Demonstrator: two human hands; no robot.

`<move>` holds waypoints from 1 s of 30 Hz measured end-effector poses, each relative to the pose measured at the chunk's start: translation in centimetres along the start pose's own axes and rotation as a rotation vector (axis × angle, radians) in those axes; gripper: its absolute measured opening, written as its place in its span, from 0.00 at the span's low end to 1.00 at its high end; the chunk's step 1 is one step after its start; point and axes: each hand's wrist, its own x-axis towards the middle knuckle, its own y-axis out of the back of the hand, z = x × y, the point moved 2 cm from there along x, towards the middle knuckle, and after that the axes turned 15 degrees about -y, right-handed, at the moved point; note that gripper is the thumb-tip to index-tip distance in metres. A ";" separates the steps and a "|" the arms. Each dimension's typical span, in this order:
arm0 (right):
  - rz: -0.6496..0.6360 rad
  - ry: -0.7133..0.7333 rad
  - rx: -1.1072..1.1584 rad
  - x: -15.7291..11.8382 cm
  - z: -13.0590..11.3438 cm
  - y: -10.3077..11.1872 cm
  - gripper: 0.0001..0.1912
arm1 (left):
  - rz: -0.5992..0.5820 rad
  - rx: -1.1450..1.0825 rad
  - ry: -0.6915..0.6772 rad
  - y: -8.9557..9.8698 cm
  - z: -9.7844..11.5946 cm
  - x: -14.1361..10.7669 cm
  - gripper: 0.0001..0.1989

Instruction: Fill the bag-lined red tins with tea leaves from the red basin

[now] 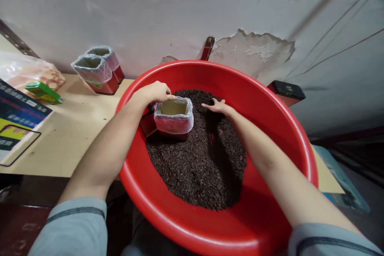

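Basin [222, 224] is set on table [75, 136]. Loose material [195, 168] is held inside; one lined tin [174, 124] is seated in it, far left. Two more tins [93, 73] are parked left of basin, near wall [135, 16].

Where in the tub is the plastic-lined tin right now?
In the head view, the plastic-lined tin stands left of centre in the red tub, on the dark loose material, with the left hand at its rim.
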 end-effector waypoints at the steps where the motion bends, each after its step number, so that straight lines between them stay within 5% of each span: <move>1: -0.023 -0.042 -0.005 -0.6 -0.1 -1.0 0.56 | -0.025 -0.023 0.002 -0.2 -0.2 0.1 0.18; 4: -0.020 -0.036 0.029 -2.3 -0.8 -2.8 0.57 | -0.054 -0.094 0.012 -0.5 -0.7 0.4 0.16; 11: -0.053 0.234 0.218 -6.2 -4.3 -5.5 0.29 | -0.017 -0.206 0.007 -0.6 -0.9 -0.1 0.15; 14: -0.079 0.276 0.362 -6.6 -5.1 -5.7 0.25 | 0.003 -0.309 0.001 -0.6 -1.5 -0.4 0.17; 21: -0.128 0.384 0.789 -6.7 -7.5 1.2 0.30 | 0.111 -0.339 0.080 -0.2 -2.9 -0.3 0.21; 25: -0.191 0.644 0.962 -11.0 -10.0 5.1 0.27 | 0.125 -0.330 0.094 -0.2 -3.4 -0.1 0.22; 30: -0.252 0.819 0.897 -16.3 -11.8 6.0 0.22 | 0.091 -0.347 0.125 -0.1 -3.9 -0.3 0.22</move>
